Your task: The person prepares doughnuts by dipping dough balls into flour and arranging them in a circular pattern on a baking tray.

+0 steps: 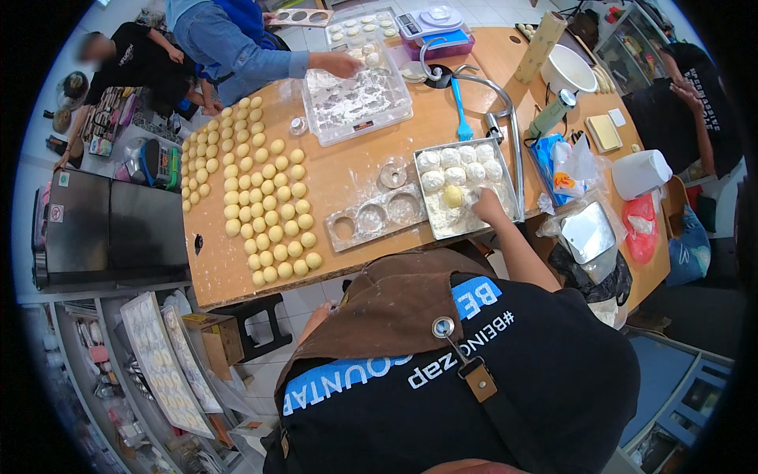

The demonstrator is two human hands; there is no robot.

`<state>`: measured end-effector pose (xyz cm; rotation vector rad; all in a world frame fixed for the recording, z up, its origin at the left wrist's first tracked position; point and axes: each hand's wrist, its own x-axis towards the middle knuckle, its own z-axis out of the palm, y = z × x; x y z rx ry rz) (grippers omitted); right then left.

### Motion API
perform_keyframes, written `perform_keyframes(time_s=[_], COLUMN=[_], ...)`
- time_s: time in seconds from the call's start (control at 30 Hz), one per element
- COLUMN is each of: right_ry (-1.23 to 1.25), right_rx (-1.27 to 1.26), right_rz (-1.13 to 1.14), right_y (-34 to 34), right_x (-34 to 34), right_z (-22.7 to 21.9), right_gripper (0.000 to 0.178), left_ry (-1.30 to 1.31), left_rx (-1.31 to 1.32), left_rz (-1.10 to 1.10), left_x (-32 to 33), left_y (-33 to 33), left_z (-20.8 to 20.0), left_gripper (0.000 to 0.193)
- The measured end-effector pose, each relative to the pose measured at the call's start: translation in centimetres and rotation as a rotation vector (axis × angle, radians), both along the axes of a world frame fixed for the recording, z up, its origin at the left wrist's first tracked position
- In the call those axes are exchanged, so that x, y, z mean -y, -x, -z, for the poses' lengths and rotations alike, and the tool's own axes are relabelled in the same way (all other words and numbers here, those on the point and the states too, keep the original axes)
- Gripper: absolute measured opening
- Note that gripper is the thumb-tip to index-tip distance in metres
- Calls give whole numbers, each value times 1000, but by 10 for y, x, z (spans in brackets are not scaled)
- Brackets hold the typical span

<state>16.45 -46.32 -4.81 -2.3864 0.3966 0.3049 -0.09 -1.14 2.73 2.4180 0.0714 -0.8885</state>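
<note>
My right hand (490, 208) reaches into a square metal tray (517, 170) of white flour, its fingers bunched beside a yellow dough ball (452, 196) lying in the flour. What those fingers hold, if anything, is too small to make out. Behind the ball sit several flour-coated dough balls (449, 157) in rows. My left hand (317, 317) hangs low beside the brown apron, below the table edge, and its fingers are mostly hidden. Left of the tray lies a floury wooden board with round holes (375, 217), and a small ring-shaped piece (393, 175) rests behind it.
Many plain dough balls (268, 189) stand in rows on the table's left. A co-worker's hand (341, 65) reaches over a floury plastic container (359, 107). A mixer hook (505, 95), a blue brush (462, 114), a bottle (551, 114) and plastic bags (580, 174) surround the tray.
</note>
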Motion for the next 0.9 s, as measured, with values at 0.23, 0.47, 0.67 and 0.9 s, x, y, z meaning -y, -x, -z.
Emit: perform_keyframes(time_s=[0.23, 0.47, 0.67, 0.9], right_ry=[-180, -136, 269, 224], right_rx=[184, 126, -28, -118], right_rz=[-206, -237, -417, -766], right_y=[-18, -20, -3, -4], right_x=[-20, -15, -46, -56], right_z=[-38, -32, -41, -40], right_gripper=[29, 40, 45, 55], left_ry=[-7, 1, 11, 16], left_rx=[-3, -6, -5, -2], left_rz=[37, 64, 64, 46], left_x=[3, 6, 9, 8], left_y=[-10, -19, -19, -11], left_z=[1, 3, 7, 12], left_gripper=[46, 45, 45, 45])
